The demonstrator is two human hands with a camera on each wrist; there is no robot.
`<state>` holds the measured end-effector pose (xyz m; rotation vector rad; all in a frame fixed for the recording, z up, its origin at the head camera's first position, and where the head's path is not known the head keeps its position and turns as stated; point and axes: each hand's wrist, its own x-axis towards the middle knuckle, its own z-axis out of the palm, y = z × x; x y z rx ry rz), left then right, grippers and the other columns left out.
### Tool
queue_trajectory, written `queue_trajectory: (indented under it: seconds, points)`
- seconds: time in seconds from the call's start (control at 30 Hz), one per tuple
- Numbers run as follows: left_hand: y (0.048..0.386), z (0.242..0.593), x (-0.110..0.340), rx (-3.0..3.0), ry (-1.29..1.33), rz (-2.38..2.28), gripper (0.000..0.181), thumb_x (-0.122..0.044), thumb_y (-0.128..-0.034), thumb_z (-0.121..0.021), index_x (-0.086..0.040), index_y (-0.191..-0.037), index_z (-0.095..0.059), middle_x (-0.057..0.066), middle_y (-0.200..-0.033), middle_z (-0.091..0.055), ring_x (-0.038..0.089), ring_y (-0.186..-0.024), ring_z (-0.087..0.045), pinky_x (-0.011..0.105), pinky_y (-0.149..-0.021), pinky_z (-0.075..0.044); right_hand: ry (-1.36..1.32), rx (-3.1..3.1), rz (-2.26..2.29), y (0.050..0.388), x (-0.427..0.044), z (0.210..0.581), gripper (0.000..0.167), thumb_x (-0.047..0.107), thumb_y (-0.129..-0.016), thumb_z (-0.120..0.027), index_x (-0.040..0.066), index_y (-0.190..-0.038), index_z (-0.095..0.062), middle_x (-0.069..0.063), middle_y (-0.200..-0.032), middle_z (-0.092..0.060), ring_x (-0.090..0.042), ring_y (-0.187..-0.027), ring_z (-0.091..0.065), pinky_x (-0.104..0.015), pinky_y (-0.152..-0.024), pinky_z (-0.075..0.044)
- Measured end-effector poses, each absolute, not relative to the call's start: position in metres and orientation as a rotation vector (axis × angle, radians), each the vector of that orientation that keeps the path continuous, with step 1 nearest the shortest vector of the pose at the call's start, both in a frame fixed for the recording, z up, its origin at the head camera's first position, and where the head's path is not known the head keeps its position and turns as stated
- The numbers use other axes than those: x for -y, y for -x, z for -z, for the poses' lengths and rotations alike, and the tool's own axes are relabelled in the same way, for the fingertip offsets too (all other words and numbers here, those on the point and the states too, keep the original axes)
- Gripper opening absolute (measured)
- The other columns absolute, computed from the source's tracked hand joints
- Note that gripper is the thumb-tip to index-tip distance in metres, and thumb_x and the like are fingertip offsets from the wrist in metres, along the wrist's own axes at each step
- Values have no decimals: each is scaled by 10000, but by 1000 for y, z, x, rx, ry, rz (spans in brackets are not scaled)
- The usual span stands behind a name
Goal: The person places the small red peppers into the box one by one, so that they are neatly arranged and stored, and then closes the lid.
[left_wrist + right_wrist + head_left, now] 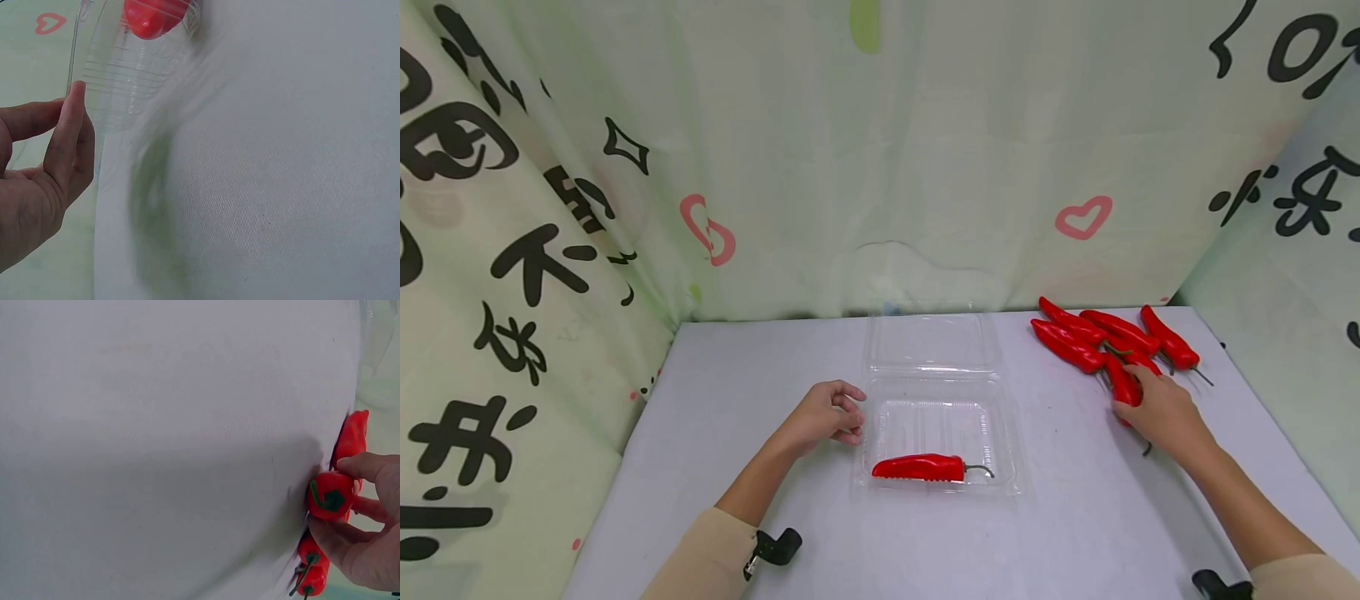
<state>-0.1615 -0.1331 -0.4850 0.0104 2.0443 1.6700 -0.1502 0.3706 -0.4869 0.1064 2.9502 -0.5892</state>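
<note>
A clear plastic clamshell box (937, 421) lies open on the table, its lid (934, 342) folded back toward the curtain. One red chili pepper (919, 467) lies inside along the near side, stem to the right. My left hand (827, 414) pinches the box's left rim between thumb and fingers, as the left wrist view shows. At the right, my right hand (1165, 417) grips a red chili pepper (331, 495) between thumb and fingertips, its green stem end toward the wrist camera. That pepper is at the near side of a pile of red chili peppers (1070, 346).
A white-covered table (752, 358) carries everything. Behind it and at both sides hangs a pale green curtain (925, 167) with black characters and pink hearts. One pepper (1169, 337) lies at the pile's right, near the table's back right corner.
</note>
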Motion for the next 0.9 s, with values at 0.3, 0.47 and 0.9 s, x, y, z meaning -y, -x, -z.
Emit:
queue_trajectory:
  seconds: [0.3, 0.47, 0.9]
  points:
    - [161, 486, 132, -2045, -19, -1664, 347, 77, -930, -663, 98, -1263, -568, 112, -878, -596, 181, -655, -688, 321, -636, -650, -125, -2939, 596, 148, -371, 490, 871, 145, -791, -832, -157, -1446, -343, -457, -1285, -446, -623, -1124, -465, -688, -794, -585]
    - [161, 486, 133, -2044, -13, -1662, 345, 69, -934, -660, 95, -1265, -566, 111, -876, -598, 185, -653, -685, 323, -640, -651, -135, -2943, 609, 147, -371, 489, 939, 196, -777, -880, -158, -1454, -335, -457, -1266, -445, -602, -1088, -473, -648, -743, -610]
    - [161, 484, 134, -2059, -21, -1652, 346, 64, -938, -659, 97, -1269, -562, 115, -879, -602, 183, -653, -687, 315, -637, -648, -141, -2912, 611, 145, -373, 483, 894, 196, -842, -834, -131, -1495, -317, -456, -1324, -419, -622, -1136, -425, -646, -758, -610]
